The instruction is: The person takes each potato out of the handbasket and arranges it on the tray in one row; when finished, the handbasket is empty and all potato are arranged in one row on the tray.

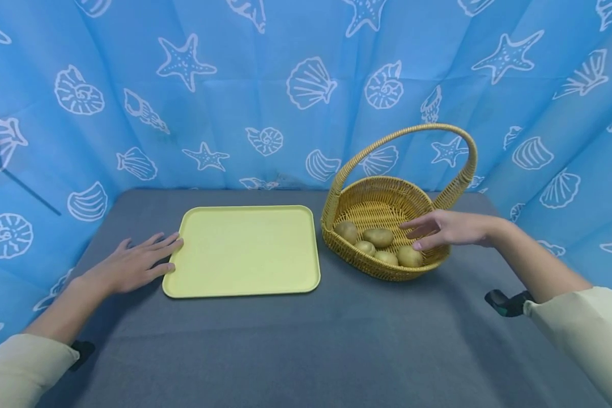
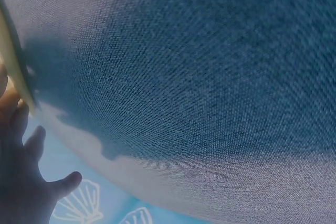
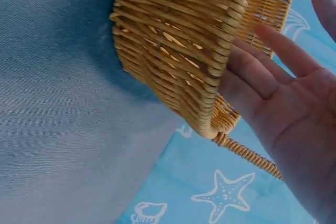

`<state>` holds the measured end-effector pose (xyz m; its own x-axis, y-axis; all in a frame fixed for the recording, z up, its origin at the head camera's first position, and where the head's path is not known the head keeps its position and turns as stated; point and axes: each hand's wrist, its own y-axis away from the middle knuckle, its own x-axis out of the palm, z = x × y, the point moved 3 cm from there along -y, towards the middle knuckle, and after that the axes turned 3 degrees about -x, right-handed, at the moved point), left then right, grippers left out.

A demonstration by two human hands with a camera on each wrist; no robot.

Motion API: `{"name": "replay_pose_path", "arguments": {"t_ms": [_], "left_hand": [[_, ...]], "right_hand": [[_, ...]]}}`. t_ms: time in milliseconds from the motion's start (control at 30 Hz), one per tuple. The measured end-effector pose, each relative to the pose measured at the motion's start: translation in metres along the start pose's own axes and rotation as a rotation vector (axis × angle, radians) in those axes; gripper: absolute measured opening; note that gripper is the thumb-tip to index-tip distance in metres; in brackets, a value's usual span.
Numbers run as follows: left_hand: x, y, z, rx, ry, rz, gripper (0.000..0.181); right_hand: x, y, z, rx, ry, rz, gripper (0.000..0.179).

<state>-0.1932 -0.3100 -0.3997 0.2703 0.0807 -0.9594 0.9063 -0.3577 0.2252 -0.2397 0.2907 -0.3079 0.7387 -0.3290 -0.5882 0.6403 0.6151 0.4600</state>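
My left hand touches a yellow tray while my right hand reaches into a basket of potatoes

My hands are well apart. My left hand lies palm down with its fingers spread, the tips resting on the left edge of the tray. The tray is rectangular with rounded corners and a raised rim, and extends to the right of those fingers, between my two hands.

My right hand hangs over the right side of the wicker basket, its fingers extended and pointing left, its thumb held away from them. The right wrist view shows the fingers passing over the woven rim to the inside. Five potatoes are visible, grouped inside the basket, below and to the left of that hand. The nearest potato is just under my thumb; I cannot tell whether they touch. The tall arched handle rises beyond my right hand.

Grey cloth covers the tabletop under everything. Past both hands hangs a blue curtain printed with white shells and starfish. My pale sleeves end short of both wrists.
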Motion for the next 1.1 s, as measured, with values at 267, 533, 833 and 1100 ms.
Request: {"name": "replay_pose_path", "arguments": {"t_ms": [267, 533, 833, 1100], "left_hand": [[0.001, 0.0, 0.002, -0.01, 0.031, 0.007, 0.072], [0.0, 0.0, -0.001, 0.007, 0.025, -0.006, 0.071], [0.001, 0.0, -0.002, 0.011, 0.032, -0.004, 0.071], [0.0, 0.001, -0.001, 0.003, 0.044, 0.0, 0.071]], "right_hand": [[0.0, -0.015, 0.0, 0.0, 0.045, 0.094, 0.063], [0.006, -0.026, -0.005, 0.033, 0.096, 0.156, 0.061], [0.004, -0.028, -0.01, 0.019, 0.127, 0.178, 0.061], [0.002, -0.017, 0.0, -0.146, 0.128, 0.07, 0.055]]}}
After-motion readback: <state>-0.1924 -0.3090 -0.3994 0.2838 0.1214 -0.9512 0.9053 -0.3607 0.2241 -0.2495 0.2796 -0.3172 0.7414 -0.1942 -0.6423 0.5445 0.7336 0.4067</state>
